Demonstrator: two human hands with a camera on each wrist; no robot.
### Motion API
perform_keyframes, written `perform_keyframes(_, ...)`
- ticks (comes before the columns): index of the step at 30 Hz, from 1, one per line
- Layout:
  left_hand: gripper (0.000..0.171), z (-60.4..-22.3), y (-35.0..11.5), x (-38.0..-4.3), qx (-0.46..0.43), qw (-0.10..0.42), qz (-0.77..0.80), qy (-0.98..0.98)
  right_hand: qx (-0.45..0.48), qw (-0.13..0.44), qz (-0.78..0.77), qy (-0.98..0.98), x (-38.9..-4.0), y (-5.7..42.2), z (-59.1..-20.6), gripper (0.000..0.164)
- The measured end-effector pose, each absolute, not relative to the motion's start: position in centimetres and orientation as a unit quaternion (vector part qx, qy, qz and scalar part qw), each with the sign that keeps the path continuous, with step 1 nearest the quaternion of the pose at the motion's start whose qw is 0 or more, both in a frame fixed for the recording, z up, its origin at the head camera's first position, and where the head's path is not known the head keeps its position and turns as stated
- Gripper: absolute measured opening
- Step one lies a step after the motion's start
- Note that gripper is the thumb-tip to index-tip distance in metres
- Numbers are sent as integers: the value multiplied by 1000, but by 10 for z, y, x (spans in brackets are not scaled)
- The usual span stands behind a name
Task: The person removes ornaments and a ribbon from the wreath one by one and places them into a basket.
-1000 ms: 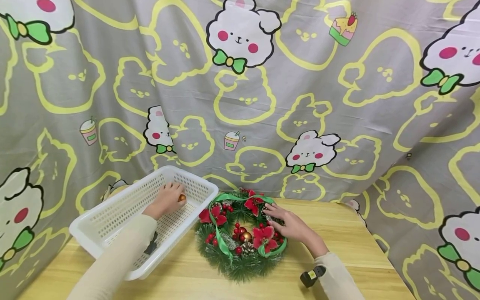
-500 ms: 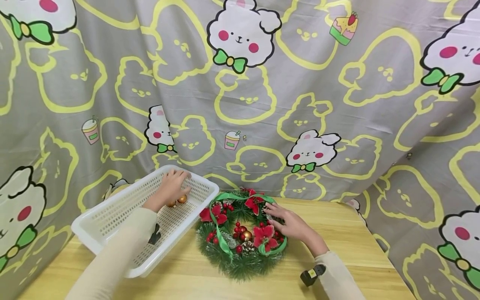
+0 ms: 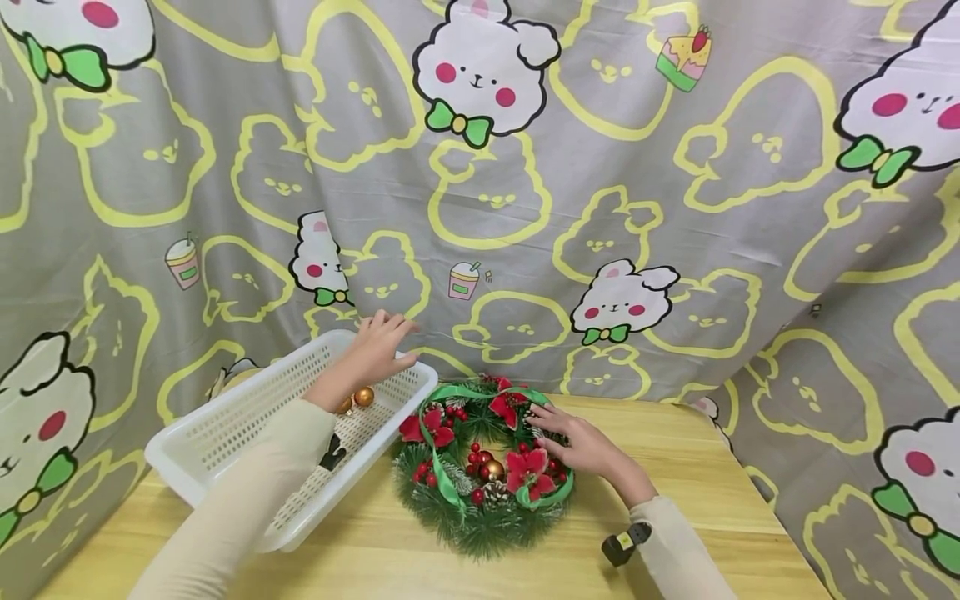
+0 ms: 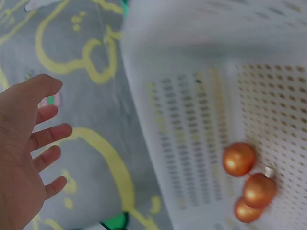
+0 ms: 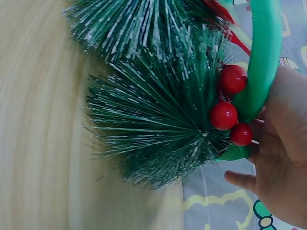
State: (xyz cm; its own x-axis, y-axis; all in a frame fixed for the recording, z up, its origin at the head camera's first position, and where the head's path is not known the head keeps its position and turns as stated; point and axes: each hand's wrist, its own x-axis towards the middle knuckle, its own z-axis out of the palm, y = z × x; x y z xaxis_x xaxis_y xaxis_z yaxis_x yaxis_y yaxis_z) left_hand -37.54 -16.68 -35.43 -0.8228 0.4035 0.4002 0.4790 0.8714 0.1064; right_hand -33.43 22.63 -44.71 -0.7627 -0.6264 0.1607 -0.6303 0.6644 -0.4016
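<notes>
My left hand point(image 3: 375, 350) hovers over the far right end of a white perforated plastic basket point(image 3: 247, 408), fingers spread and holding nothing. Inside the basket lie three copper-gold Christmas baubles point(image 4: 259, 190), bunched together in the left wrist view. To the right of it a green Christmas wreath point(image 3: 480, 537) lies on the table, trimmed with red poinsettias point(image 3: 528, 475), berries, pinecones and a green ribbon point(image 3: 446, 483). My right hand point(image 3: 581, 446) rests on the wreath's right side with relaxed fingers, close behind the ribbon and red berries point(image 5: 224, 115) in the right wrist view.
The wooden table point(image 3: 675, 467) runs up to a grey curtain point(image 3: 495, 200) with cartoon prints, which hangs behind and at both sides. The basket's raised walls stand between the baubles and the wreath. Each wrist wears a black device point(image 3: 625, 544).
My left hand has let go of a bauble in the basket, risen and moved right toward the far rim, its fingers opening. The right hand and the wreath stay where they were.
</notes>
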Motion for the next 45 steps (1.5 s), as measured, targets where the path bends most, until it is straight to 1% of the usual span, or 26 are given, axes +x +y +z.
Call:
perform_keyframes(9, 42, -339, -136, -362, -283, 201, -99, -933, 346, -16, 208, -915, -337, 227, -440, 46)
perform_keyframes(15, 38, -332, -116, -356, -303, 199, -82, -929, 347, -28, 210, -914, -341, 229, -435, 45)
perform_keyframes(19, 40, -332, -103, -355, -319, 193, -66, -926, 346, -36, 220, -911, -343, 230, -433, 44)
perform_keyframes(26, 38, -337, -81, -348, -345, 156, -51, -924, 354, -36, 221, -908, -345, 232, -431, 40)
perform_keyframes(33, 40, -342, -60, -338, -384, 119, -23, -915, 356, -44, 229, -905, -347, 234, -432, 39)
perform_keyframes(39, 33, -349, -45, -334, -409, 103, -12, -906, 357, -38, 225, -906, -349, 234, -435, 38)
perform_keyframes(42, 30, -354, -40, -333, -417, 81, -20, -905, 355, -38, 225, -907, -349, 233, -435, 38)
perform_keyframes(45, 31, -358, -36, -332, -420, 43, -30, -906, 351, -38, 223, -909, -347, 233, -435, 38)
